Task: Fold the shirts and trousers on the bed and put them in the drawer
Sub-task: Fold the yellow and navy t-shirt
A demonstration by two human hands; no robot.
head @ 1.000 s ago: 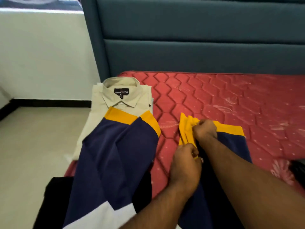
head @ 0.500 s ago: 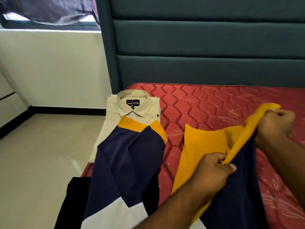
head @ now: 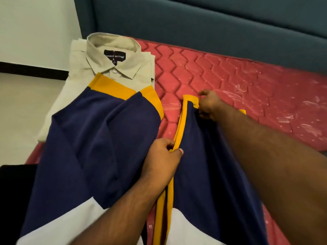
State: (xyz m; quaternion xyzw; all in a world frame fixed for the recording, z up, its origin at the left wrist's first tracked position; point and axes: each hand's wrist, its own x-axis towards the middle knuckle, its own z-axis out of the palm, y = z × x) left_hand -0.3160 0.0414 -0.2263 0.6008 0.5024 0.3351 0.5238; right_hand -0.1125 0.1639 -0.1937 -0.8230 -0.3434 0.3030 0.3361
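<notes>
**Both hands on the navy garment's yellow edge**

The left hand (head: 161, 156) pinches the yellow trim of a navy garment (head: 203, 156) between thumb and curled fingers, near the middle of the scene. The right hand (head: 209, 106) reaches farther out and grips the same garment at its far yellow-banded end; its fingers are curled into the cloth, though motion blur makes the exact hold hard to read. Between the two hands the yellow edge runs in a fairly straight line, and the navy cloth spreads right under the right forearm, lying on the red quilted mattress (head: 256, 96).

To the left, a second navy piece with a yellow band (head: 99, 131) and a white panel at its near end lies over a folded beige collared shirt (head: 113, 61), whose collar points to the far side. A dark garment (head: 16, 188) sits at the near left edge. The teal upholstered headboard (head: 194, 22) stands beyond the mattress.
</notes>
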